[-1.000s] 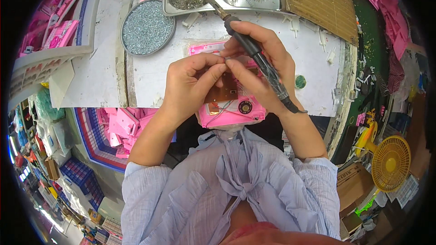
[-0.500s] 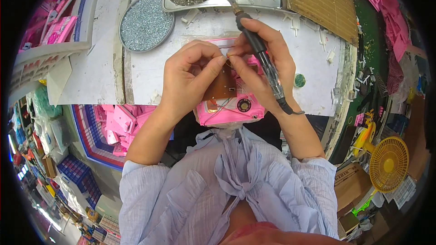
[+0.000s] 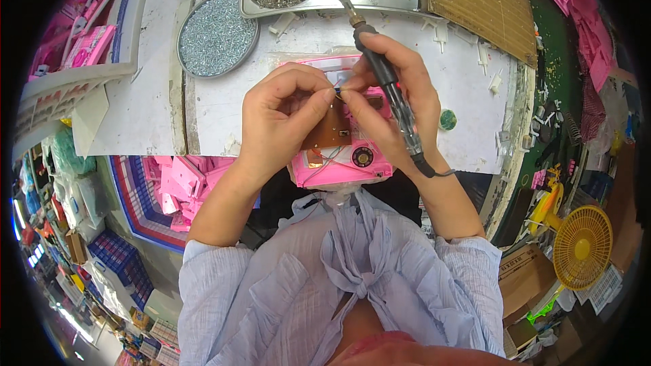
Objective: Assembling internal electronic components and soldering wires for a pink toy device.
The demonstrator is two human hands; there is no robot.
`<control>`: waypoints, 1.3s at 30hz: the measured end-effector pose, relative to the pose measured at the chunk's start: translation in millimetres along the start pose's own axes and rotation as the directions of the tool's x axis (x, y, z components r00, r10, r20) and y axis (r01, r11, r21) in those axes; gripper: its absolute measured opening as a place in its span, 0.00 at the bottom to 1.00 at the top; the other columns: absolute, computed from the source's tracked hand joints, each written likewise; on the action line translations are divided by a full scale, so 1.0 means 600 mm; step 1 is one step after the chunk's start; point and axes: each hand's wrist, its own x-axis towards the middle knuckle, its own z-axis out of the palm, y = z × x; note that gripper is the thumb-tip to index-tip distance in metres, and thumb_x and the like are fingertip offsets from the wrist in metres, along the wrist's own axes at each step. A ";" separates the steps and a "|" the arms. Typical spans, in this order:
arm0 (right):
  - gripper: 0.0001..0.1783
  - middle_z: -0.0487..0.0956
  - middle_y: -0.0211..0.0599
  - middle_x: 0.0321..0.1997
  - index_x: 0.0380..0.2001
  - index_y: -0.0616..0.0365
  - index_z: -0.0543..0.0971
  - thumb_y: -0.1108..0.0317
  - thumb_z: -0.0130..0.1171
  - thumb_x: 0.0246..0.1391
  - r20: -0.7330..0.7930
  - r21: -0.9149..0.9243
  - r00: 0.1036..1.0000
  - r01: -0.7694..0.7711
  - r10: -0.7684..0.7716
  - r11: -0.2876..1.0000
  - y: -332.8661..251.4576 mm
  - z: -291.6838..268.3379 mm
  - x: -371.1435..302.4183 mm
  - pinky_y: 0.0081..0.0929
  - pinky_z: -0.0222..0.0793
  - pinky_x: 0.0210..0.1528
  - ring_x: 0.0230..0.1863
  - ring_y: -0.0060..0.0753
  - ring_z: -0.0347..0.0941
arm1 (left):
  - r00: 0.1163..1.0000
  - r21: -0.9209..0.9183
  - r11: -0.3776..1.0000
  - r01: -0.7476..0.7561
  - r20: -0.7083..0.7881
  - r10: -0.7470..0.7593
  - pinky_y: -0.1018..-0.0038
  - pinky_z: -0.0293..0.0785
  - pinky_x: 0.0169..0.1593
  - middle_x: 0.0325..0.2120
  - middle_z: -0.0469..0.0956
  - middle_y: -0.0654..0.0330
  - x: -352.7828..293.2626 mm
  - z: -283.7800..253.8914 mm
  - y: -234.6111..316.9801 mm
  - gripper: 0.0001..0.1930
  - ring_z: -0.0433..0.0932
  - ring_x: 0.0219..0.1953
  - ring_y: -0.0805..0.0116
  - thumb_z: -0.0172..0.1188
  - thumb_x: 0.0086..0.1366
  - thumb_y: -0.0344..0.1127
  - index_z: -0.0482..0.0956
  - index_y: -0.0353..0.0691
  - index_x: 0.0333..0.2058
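In front of my body lies a pink plastic housing (image 3: pixel 339 175) with a round black part (image 3: pixel 363 156) and loose thin wires. A brown circuit board (image 3: pixel 329 131) rests over it, partly covered by my hands. My left hand (image 3: pixel 281 112) is closed, thumb and forefinger pinched on a thin wire (image 3: pixel 338 97) above the board. The fingertips of my right hand (image 3: pixel 400 98) meet them at the same wire. A soldering iron (image 3: pixel 381 61) with a black handle is tucked in my right hand, its metal tip pointing away toward the trays.
A round dish of small silvery screws (image 3: pixel 217 35) stands at the far left of the table. Behind are a metal tray (image 3: pixel 380 7) with small metal parts and a brown corrugated board (image 3: pixel 481 10). A basket of pink parts (image 3: pixel 129 210) sits lower left; a yellow fan (image 3: pixel 582 247) is at right.
My pinched fingers have shifted slightly at the wire, and a small dark bit now shows between the fingertips. The soldering iron stays in my right hand.
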 end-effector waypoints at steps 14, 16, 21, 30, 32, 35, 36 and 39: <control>0.27 0.80 0.34 0.31 0.52 0.63 0.79 0.78 0.75 0.47 -0.197 -0.220 0.935 0.250 -0.294 0.943 -0.007 -0.059 0.005 0.20 0.73 0.36 0.30 0.24 0.78 | 0.996 0.446 0.891 -0.082 0.011 0.086 0.78 0.70 0.29 0.34 0.70 0.60 -0.004 0.006 0.019 0.04 0.72 0.26 0.73 0.68 0.56 0.23 0.82 0.34 0.30; 0.24 0.81 0.34 0.29 0.49 0.63 0.81 0.76 0.76 0.47 -0.129 -0.262 0.959 0.213 -0.253 0.941 -0.024 -0.076 -0.019 0.20 0.73 0.33 0.28 0.25 0.78 | 0.991 0.520 0.845 -0.125 0.020 0.135 0.76 0.74 0.30 0.33 0.70 0.58 -0.002 0.013 0.022 0.04 0.74 0.26 0.70 0.68 0.55 0.23 0.82 0.34 0.30; 0.19 0.86 0.39 0.33 0.42 0.63 0.83 0.72 0.77 0.46 -0.098 -0.318 0.945 0.267 -0.311 0.910 -0.024 -0.085 -0.041 0.21 0.77 0.32 0.29 0.28 0.83 | 0.995 0.507 0.857 -0.087 0.006 0.097 0.74 0.78 0.32 0.33 0.72 0.58 0.000 0.015 0.020 0.04 0.79 0.28 0.69 0.68 0.55 0.24 0.81 0.33 0.29; 0.19 0.83 0.36 0.24 0.43 0.61 0.81 0.75 0.73 0.45 0.177 -0.298 0.931 0.361 -0.321 0.884 -0.030 -0.104 -0.051 0.23 0.64 0.19 0.17 0.27 0.72 | 0.992 0.531 0.841 -0.104 -0.004 0.125 0.73 0.79 0.32 0.34 0.74 0.57 -0.001 0.015 0.012 0.04 0.80 0.26 0.68 0.67 0.55 0.25 0.80 0.35 0.29; 0.20 0.81 0.34 0.23 0.43 0.60 0.80 0.76 0.73 0.44 0.215 -0.295 0.923 0.374 -0.320 0.880 -0.027 -0.103 -0.054 0.24 0.62 0.18 0.17 0.28 0.73 | 0.991 0.528 0.842 -0.109 -0.006 0.132 0.73 0.79 0.32 0.34 0.75 0.57 -0.001 0.015 0.010 0.04 0.80 0.27 0.67 0.67 0.55 0.25 0.80 0.35 0.28; 0.20 0.80 0.33 0.22 0.43 0.59 0.81 0.76 0.72 0.43 0.220 -0.292 0.913 0.396 -0.342 0.870 -0.024 -0.098 -0.052 0.24 0.63 0.18 0.17 0.28 0.73 | 0.991 0.530 0.841 -0.109 -0.006 0.132 0.72 0.79 0.32 0.34 0.75 0.57 -0.001 0.013 0.009 0.04 0.80 0.27 0.67 0.67 0.55 0.26 0.80 0.35 0.28; 0.20 0.80 0.32 0.22 0.42 0.59 0.81 0.76 0.72 0.43 0.226 -0.302 0.913 0.398 -0.341 0.866 -0.024 -0.097 -0.052 0.24 0.63 0.18 0.17 0.28 0.73 | 0.992 0.533 0.840 -0.101 -0.009 0.125 0.72 0.79 0.32 0.34 0.75 0.57 -0.001 0.014 0.012 0.04 0.80 0.28 0.66 0.67 0.55 0.26 0.80 0.35 0.28; 0.19 0.79 0.32 0.21 0.42 0.59 0.81 0.77 0.72 0.43 0.238 -0.318 0.913 0.396 -0.332 0.862 -0.022 -0.096 -0.053 0.24 0.63 0.18 0.16 0.28 0.72 | 0.991 0.538 0.836 -0.108 -0.011 0.135 0.72 0.78 0.32 0.34 0.75 0.57 -0.002 0.014 0.011 0.04 0.79 0.27 0.66 0.67 0.55 0.26 0.80 0.35 0.28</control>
